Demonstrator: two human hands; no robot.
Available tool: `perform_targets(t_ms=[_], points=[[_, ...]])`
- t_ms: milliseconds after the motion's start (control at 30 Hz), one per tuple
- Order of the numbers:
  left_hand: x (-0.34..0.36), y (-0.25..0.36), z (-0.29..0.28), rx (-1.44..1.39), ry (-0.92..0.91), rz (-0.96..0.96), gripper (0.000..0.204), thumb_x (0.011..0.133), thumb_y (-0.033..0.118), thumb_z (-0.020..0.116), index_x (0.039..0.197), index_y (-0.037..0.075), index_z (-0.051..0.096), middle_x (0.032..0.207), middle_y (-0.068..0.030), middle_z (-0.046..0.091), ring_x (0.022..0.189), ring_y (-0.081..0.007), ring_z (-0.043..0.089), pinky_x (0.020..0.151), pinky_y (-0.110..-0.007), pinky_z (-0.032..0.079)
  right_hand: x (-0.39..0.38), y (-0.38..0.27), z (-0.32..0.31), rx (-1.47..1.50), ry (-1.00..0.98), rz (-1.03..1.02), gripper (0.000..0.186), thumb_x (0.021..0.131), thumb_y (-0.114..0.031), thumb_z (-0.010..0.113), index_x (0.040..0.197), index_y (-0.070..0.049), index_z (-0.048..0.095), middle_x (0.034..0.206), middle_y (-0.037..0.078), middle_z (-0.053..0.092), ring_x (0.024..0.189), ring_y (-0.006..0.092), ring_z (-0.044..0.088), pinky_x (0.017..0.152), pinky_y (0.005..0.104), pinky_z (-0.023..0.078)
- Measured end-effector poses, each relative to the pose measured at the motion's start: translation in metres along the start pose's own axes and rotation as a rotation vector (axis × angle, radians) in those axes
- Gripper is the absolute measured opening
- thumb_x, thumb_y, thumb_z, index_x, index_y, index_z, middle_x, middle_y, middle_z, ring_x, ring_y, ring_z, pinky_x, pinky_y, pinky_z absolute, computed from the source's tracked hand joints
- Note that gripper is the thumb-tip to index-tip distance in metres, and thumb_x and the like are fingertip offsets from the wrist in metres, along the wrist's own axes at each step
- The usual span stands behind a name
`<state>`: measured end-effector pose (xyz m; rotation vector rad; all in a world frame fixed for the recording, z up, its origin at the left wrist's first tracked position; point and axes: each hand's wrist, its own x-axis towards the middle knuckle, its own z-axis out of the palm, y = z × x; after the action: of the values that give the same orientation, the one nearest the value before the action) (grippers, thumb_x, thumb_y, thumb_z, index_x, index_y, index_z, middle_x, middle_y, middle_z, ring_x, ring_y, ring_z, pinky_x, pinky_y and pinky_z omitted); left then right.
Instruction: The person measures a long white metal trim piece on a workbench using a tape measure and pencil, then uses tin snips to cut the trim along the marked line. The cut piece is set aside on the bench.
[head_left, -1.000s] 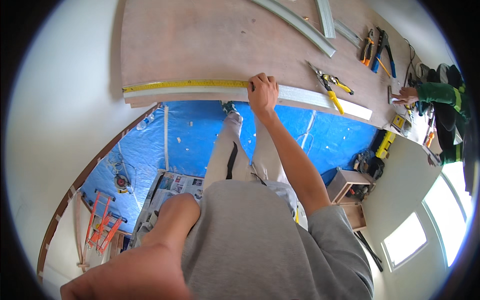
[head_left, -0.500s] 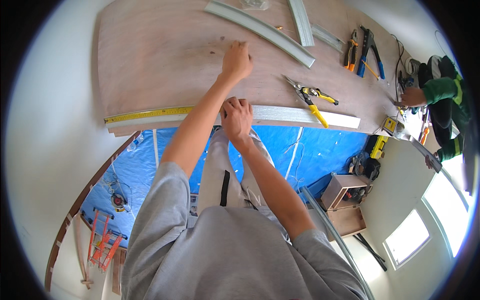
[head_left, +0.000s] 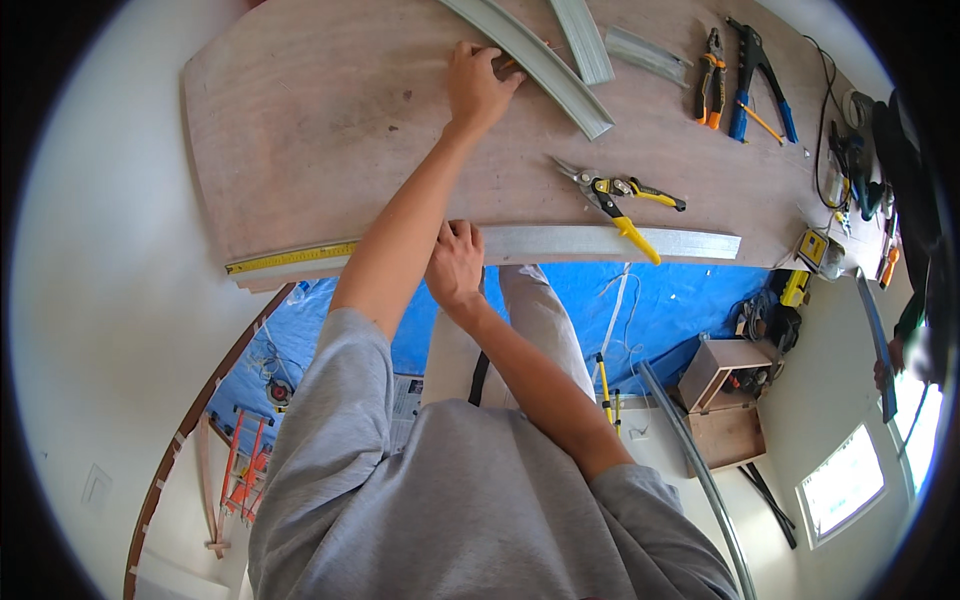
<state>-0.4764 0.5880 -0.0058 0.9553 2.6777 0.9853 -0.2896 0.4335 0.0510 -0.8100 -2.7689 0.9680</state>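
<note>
My right hand [head_left: 456,265] has its fingers curled over a long flat metal strip [head_left: 560,241] along the workbench's near edge. A yellow tape measure blade [head_left: 295,258] lies along the strip's left part; my left forearm hides where it ends. My left hand [head_left: 482,85] reaches farther over the bench, thumb and fingers closing on a small orange thing [head_left: 508,64] of a kind I cannot make out. Right beside it lies a curved-looking metal channel [head_left: 545,75]. Yellow-handled tin snips [head_left: 620,200] lie right of my hands, one handle across the strip.
Another metal channel [head_left: 583,45], a short piece [head_left: 648,57], orange-handled pliers [head_left: 711,80], a blue-handled riveter [head_left: 760,75] and a pencil [head_left: 762,122] lie on the bench [head_left: 300,130]. Blue sheeting [head_left: 580,310] covers the floor. A co-worker stands at the far right.
My left hand has moved away from me, up to the metal channel. My right hand stays on the strip. The view has shifted, and the co-worker has moved at the right.
</note>
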Motion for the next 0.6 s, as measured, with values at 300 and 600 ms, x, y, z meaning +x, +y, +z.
perform_targets(t_ms=[300, 600], points=[[0.015, 0.005, -0.013, -0.03, -0.145, -0.032, 0.013, 0.084, 0.016, 0.079, 0.085, 0.003, 0.076, 0.08, -0.0145, 0.07, 0.076, -0.0324, 0.069, 0.071, -0.043, 0.054, -0.001, 0.001, 0.0, 0.039, 0.024, -0.022, 0.019, 0.081, -0.01, 0.062, 0.096, -0.012, 0.073, 0.105, 0.003, 0.063, 0.102, 0.0273, 0.057, 0.097, 0.0461, 0.043], [-0.041, -0.04, -0.131, 0.085, -0.43, -0.174, 0.022, 0.092, 0.017, 0.075, 0.105, 0.0, 0.076, 0.086, -0.0131, 0.076, 0.081, -0.0264, 0.073, 0.074, -0.04, 0.056, 0.0, -0.001, 0.001, 0.001, 0.014, 0.01, 0.016, 0.08, -0.011, 0.069, 0.094, -0.016, 0.073, 0.102, 0.0, 0.066, 0.103, 0.0257, 0.06, 0.095, 0.0448, 0.046]])
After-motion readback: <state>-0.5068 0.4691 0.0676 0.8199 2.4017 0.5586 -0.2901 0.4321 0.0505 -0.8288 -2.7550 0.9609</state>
